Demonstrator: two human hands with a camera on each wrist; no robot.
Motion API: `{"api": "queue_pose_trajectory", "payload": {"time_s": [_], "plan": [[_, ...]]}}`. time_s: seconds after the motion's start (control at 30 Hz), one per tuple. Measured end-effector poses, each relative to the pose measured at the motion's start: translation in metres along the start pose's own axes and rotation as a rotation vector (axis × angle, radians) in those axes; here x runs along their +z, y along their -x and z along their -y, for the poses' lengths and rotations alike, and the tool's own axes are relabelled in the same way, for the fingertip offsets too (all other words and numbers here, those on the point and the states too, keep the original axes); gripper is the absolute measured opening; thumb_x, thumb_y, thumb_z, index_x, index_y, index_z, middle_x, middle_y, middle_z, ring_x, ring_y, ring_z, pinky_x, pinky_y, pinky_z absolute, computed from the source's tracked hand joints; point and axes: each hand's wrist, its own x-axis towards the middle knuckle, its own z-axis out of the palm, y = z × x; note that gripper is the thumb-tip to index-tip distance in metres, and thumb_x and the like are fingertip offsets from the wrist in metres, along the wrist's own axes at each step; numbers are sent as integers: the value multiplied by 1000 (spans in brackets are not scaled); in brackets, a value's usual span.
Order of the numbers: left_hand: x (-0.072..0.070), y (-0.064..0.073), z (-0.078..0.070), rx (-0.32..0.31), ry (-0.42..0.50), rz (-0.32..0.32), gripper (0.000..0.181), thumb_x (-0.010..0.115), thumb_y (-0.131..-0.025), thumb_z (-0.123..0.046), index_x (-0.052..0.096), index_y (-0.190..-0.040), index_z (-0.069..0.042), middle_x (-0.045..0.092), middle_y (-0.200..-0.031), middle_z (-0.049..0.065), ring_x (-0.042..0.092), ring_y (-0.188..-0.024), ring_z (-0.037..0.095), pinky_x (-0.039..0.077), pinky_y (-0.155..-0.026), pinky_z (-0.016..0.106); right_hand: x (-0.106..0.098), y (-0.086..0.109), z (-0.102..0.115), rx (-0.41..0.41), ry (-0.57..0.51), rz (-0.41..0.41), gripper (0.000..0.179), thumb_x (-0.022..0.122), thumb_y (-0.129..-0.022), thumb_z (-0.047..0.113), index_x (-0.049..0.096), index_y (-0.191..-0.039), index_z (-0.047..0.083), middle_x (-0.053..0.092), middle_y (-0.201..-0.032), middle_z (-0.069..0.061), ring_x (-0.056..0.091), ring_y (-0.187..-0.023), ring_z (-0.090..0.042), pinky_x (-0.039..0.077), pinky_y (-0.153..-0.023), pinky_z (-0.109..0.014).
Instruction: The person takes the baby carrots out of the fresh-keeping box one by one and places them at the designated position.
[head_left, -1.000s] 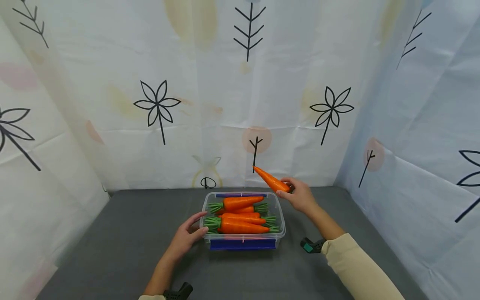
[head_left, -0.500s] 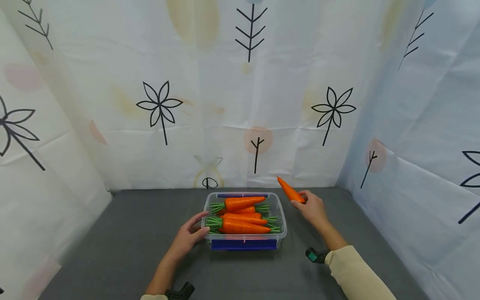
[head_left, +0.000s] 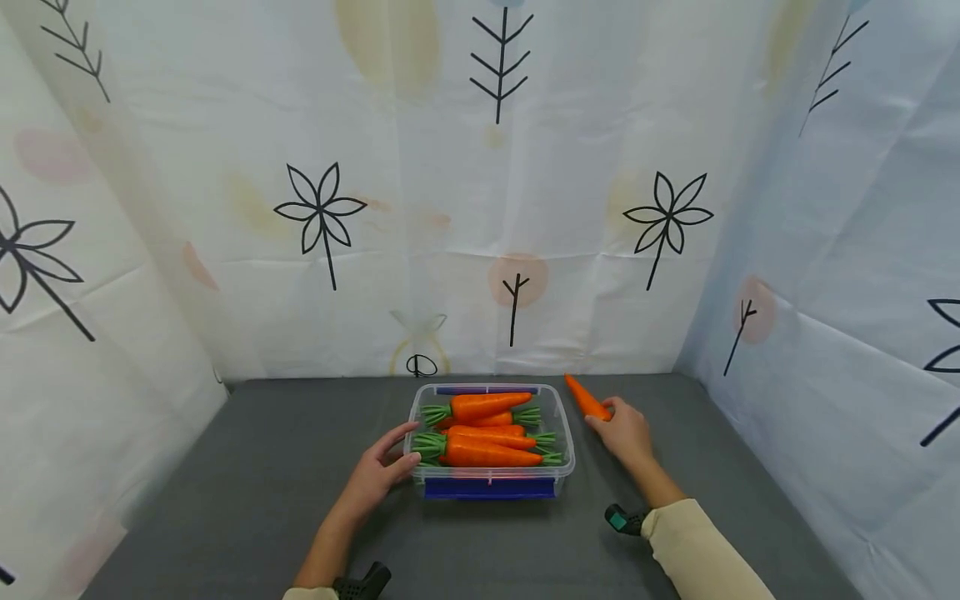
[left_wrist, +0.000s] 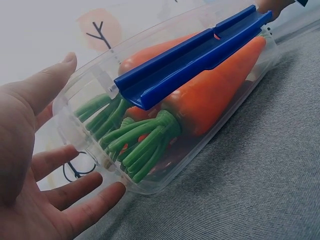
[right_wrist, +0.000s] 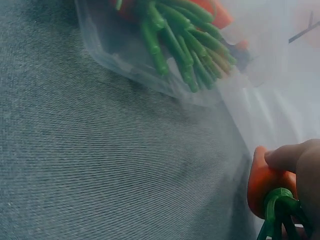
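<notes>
A clear plastic box [head_left: 567, 425] with blue latches [head_left: 490, 488] stands on the table, holding several orange carrots [head_left: 487, 452] with green stems. At the box's left side is my left hand [head_left: 375, 473]; in the left wrist view its fingers [left_wrist: 92, 207] are spread beside the box's corner and the thumb reaches up along the wall. To the right of the box, my right hand [head_left: 624, 432] grips another carrot [head_left: 587, 400], whose tip points to the back and left. The right wrist view shows the thumb [right_wrist: 295, 157] on this carrot, its green stems [right_wrist: 277, 202] toward the wrist.
A grey cloth covers the table [head_left: 525, 550]. Behind it hangs a white curtain [head_left: 570, 208] printed with leaves and twigs, and similar curtains close off both sides. The table's back edge lies just behind the box and the held carrot.
My right hand has carried the carrot rightward and down, from above the box's right back corner to close over the table beside it. The left hand stays at the box.
</notes>
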Motion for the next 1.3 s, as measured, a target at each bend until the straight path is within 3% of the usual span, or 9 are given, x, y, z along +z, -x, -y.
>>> {"api": "queue_pose_trajectory", "payload": {"time_s": [0.17,0.57,1.0,1.3], "plan": [[0,0,1,-1,1,-6,50,67,-93,-16,52,-141,-17,42,-145,19,58,-111,31,53,-87,43,2,2,1,34,31,34,48,73,-87,31,59,-118,-3,64,-103,-23,59,-76,-31,48,-67,-47],[1,1,0,-7,4,-8,50,66,-94,-16,51,-141,-17,50,-137,19,58,-110,30,53,-87,42,0,2,7,80,84,81,55,73,-87,37,58,-123,-1,65,-105,-22,60,-75,-32,48,-65,-48],[0,1,1,-5,0,11,50,65,-95,-16,50,-142,-17,51,-135,19,59,-109,31,52,-87,43,-5,-2,13,60,89,132,57,70,-89,40,56,-126,-2,65,-104,-21,60,-72,-29,49,-62,-45],[0,2,1,0,1,-3,50,67,-94,-18,51,-141,-18,49,-138,19,59,-109,30,53,-86,43,-21,-19,36,-25,4,105,52,64,-94,33,54,-130,-2,62,-115,-23,60,-95,-36,49,-78,-52]]}}
